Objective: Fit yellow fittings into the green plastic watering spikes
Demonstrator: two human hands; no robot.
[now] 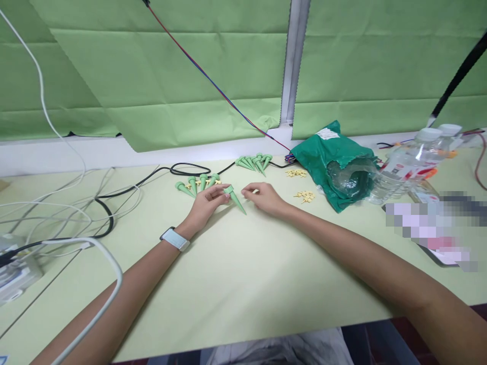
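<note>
A green plastic watering spike (237, 202) is pinched by its wide end in my left hand (205, 204), its tip pointing down and to the right. Just right of it is my right hand (267, 199), fingers pinched together and apart from the spike; whatever they may hold is too small to make out. Behind my left hand lies a row of green spikes (185, 189) with small yellow pieces (217, 182) among them. Farther back is a second group of green spikes (249, 162). Two little piles of yellow plastic pieces (296, 173) lie right of my right hand.
A torn green plastic bag (323, 152) lies at the back right, beside clear water bottles (403, 165). A blurred-out flat object (437, 241) rests near the right edge. Black cable (142, 183) and white cords (108, 253) run across the left side of the table (243, 284).
</note>
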